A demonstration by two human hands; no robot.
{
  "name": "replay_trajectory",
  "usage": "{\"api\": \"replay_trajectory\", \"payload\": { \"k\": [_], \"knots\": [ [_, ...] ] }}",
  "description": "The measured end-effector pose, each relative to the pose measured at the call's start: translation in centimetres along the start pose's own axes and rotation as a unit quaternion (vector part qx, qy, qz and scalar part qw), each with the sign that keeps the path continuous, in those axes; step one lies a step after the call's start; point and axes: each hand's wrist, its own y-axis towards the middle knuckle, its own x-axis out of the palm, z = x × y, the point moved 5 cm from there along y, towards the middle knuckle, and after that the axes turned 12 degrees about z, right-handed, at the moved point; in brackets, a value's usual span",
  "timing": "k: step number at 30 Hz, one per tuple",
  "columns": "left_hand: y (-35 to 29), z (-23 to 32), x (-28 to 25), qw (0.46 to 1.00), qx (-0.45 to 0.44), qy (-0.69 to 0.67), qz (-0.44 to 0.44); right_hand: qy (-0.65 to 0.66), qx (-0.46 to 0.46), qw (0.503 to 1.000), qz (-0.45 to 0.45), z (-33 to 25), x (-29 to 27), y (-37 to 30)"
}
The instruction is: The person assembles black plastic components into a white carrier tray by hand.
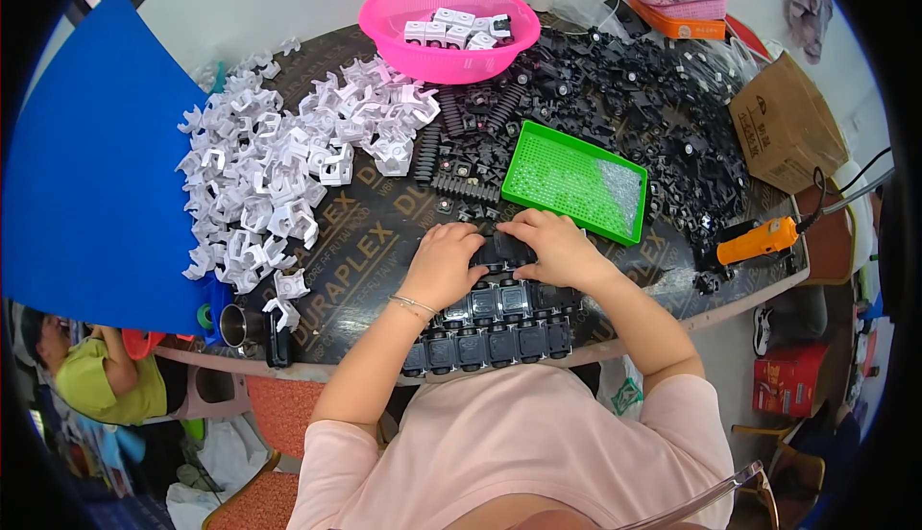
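Observation:
On the dark table in front of me, black square plastic parts lie in neat rows. At the far row, my left hand is closed on the left end of the black plastic parts, thumb bent inward. My right hand grips the same row from its right side, thumb toward me and fingers on the far side. The fingers partly cover these parts. Just beyond my right hand sits a green perforated tray with many small clear pieces on its right side.
A heap of white plastic housings spreads at left. A pink basket with white assembled pieces stands at the back. Loose black parts cover the back right. An orange electric screwdriver, a cardboard box and a metal cup are near the edges.

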Motion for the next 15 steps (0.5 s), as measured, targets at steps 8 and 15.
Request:
{"api": "replay_trajectory", "payload": {
  "k": [8,15],
  "knots": [
    [0.27,-0.45,0.18,1.000,0.004,-0.020,-0.003,-0.029,0.011,0.999,-0.033,0.02,0.07,0.54],
    [0.31,-0.54,0.25,1.000,-0.008,-0.018,-0.006,0.003,-0.001,0.999,-0.043,0.54,0.07,0.79]
  ]
}}
